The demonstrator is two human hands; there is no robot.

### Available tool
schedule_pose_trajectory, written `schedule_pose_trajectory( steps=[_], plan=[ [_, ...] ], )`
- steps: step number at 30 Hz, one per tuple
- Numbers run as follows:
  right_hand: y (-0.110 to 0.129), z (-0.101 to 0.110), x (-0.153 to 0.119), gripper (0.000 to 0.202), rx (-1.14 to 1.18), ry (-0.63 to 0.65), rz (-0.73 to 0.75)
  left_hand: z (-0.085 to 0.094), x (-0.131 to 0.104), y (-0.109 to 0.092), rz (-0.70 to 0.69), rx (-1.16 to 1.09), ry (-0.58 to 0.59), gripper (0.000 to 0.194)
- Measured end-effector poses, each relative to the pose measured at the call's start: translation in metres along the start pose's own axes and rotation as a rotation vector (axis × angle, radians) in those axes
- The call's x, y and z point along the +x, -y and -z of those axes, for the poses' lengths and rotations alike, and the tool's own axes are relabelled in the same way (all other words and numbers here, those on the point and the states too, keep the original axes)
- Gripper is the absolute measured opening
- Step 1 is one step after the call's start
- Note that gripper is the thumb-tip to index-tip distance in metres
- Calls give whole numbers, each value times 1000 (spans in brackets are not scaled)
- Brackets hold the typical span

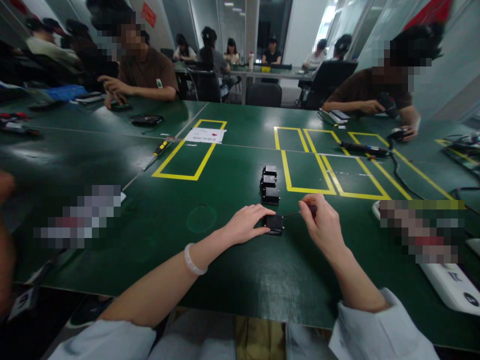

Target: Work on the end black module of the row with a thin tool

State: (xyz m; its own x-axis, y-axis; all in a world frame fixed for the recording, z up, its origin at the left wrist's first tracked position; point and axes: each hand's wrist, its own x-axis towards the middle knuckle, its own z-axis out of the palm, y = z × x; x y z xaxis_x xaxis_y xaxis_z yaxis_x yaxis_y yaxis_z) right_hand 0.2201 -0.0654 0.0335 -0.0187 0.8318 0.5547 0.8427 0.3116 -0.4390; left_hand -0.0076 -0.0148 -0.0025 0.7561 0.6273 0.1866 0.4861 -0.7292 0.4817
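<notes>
Between thumb and fingers, my left hand (245, 224) grips a small black box-shaped part (274, 224) with metal studs on its sides, resting on the green table. My right hand (321, 220) is closed round the dark handle of a thin screwdriver (291, 214). Its shaft points left, and the tip is at or close to the part's right upper side; contact is too small to tell. Just beyond, three similar black parts (270, 195) stand in a row leading away from me.
Yellow tape outlines (309, 191) mark the table. A yellow-black screwdriver (160, 148) and a paper sheet (205, 135) lie left of centre. White power strips, partly blurred, flank me, one (446, 287) on the right. Co-workers sit across, one holding a dark power tool (388, 104).
</notes>
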Motion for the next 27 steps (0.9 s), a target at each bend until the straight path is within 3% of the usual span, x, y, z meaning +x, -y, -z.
schedule_pose_trajectory(
  steps=[27],
  plan=[
    [-1,-1,-1,18,35,10,-21,1,1,-2,12,13,7,42]
  ],
)
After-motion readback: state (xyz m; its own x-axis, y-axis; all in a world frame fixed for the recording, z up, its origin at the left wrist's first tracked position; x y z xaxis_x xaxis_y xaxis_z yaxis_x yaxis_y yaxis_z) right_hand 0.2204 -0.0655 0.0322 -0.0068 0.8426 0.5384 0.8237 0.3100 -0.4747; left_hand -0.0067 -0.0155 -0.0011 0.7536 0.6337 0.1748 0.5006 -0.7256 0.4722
